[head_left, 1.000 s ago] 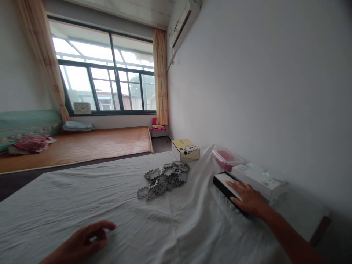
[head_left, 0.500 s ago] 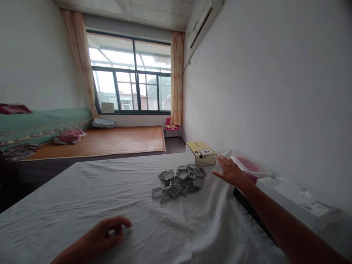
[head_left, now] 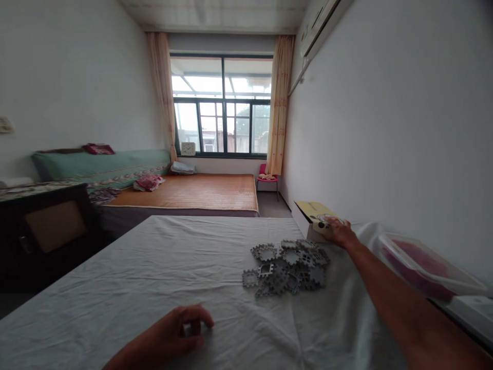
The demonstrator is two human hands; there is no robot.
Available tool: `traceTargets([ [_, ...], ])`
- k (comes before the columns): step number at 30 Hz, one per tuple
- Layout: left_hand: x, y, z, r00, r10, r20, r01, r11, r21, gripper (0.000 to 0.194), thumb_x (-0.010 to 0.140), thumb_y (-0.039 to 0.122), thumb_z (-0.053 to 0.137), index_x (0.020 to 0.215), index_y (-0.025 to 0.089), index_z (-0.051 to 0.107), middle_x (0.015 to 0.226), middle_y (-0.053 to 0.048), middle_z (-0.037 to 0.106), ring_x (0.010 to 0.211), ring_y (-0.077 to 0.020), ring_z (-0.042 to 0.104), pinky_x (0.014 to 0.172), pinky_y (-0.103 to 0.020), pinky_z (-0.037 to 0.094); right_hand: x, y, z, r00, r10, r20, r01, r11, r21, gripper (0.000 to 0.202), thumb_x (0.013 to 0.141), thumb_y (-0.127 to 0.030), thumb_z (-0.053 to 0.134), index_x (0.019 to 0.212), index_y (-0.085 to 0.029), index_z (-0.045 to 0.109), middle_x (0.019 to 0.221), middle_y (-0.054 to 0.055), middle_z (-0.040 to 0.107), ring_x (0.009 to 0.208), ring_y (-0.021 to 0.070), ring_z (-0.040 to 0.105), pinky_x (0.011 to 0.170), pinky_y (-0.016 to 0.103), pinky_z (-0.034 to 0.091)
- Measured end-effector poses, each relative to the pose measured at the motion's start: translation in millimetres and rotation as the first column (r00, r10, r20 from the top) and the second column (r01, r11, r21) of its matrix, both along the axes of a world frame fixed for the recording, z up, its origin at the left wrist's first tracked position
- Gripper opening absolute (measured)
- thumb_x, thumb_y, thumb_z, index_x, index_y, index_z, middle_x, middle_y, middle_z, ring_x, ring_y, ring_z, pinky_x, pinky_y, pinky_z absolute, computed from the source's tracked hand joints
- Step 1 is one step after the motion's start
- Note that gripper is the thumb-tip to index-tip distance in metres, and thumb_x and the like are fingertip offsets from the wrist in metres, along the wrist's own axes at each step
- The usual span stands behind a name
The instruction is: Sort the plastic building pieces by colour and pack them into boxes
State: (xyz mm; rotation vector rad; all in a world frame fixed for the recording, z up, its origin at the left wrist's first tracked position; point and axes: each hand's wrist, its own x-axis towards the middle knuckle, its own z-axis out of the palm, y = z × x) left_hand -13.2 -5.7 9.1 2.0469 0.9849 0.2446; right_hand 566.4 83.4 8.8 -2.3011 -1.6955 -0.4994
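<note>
My right hand (head_left: 339,232) reaches out to the yellow and white box (head_left: 308,211) at the table's far right. Its fingers lie over the box's near right corner, with the thumb down against the front side, covering part of the printed cartoon. Closer to me, a pile of grey toothed plates (head_left: 287,270) lies on the white cloth, some with cut-out centres. Left of the pile and nearer to me, my left hand (head_left: 181,329) hovers or rests low over the cloth. It holds nothing; its fingers are loosely bent, with a gap to the thumb.
A clear lidded container (head_left: 427,262) with pinkish-red contents stands along the right wall, with a white object (head_left: 472,313) beside it. White cloth (head_left: 162,272) covers the table. Beyond are a bed (head_left: 200,190), a red chair (head_left: 267,177) and a dark cabinet (head_left: 46,231).
My right hand has moved forward from beside the box onto its corner. The view has turned left, shifting everything rightward. My left hand keeps its bent pose.
</note>
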Motion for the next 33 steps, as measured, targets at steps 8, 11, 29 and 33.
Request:
traceTargets([
  [8, 1, -2, 4.6, 1.0, -0.006, 0.019, 0.006, 1.0, -0.026, 0.029, 0.074, 0.034, 0.06, 0.102, 0.026, 0.065, 0.095, 0.0, 0.061, 0.083, -0.0153, 0.054, 0.072, -0.022, 0.042, -46, 44, 47.6, 0.985, 0.112, -0.133, -0.106, 0.993, 0.052, 0.062, 0.076, -0.048, 0.053, 0.128, -0.016, 0.046, 0.121, 0.012, 0.059, 0.108, 0.0255, 0.055, 0.088, 0.035, 0.04],
  [11, 0, -4, 4.5, 0.999, -0.005, 0.051, 0.006, 1.0, -0.013, 0.028, 0.074, 0.034, 0.061, 0.1, 0.024, 0.066, 0.09, 0.0, 0.062, 0.08, -0.0145, 0.056, 0.068, -0.021, 0.042, -104, 65, 66.3, 0.968, 0.206, -0.142, -0.203, 0.979, 0.033, 0.061, 0.073, -0.051, 0.055, 0.125, -0.019, 0.051, 0.114, 0.01, 0.064, 0.098, 0.0264, 0.06, 0.085, 0.035, 0.041],
  [29, -39, 24, 9.6, 0.276, 0.709, 0.649, -0.736, 0.59, -0.331, 0.048, 0.078, 0.045, 0.054, 0.116, 0.016, 0.056, 0.124, -0.013, 0.057, 0.114, -0.0261, 0.051, 0.088, -0.036, 0.043, -386, -137, 79.2, 0.649, 0.757, -0.077, -0.754, 0.653, 0.068, 0.063, 0.072, -0.045, 0.062, 0.13, -0.028, 0.043, 0.131, 0.005, 0.051, 0.117, 0.0294, 0.043, 0.092, 0.043, 0.043],
  [33, -38, 17, 15.3, 0.323, 0.672, 0.666, -0.678, 0.655, -0.333, 0.042, 0.077, 0.037, 0.056, 0.116, 0.019, 0.056, 0.122, -0.009, 0.059, 0.113, -0.0248, 0.052, 0.088, -0.034, 0.042, -382, -145, 64.4, 0.636, 0.765, -0.105, -0.752, 0.644, 0.138, 0.062, 0.074, -0.043, 0.061, 0.13, -0.026, 0.042, 0.131, 0.006, 0.051, 0.12, 0.0285, 0.043, 0.098, 0.044, 0.039],
])
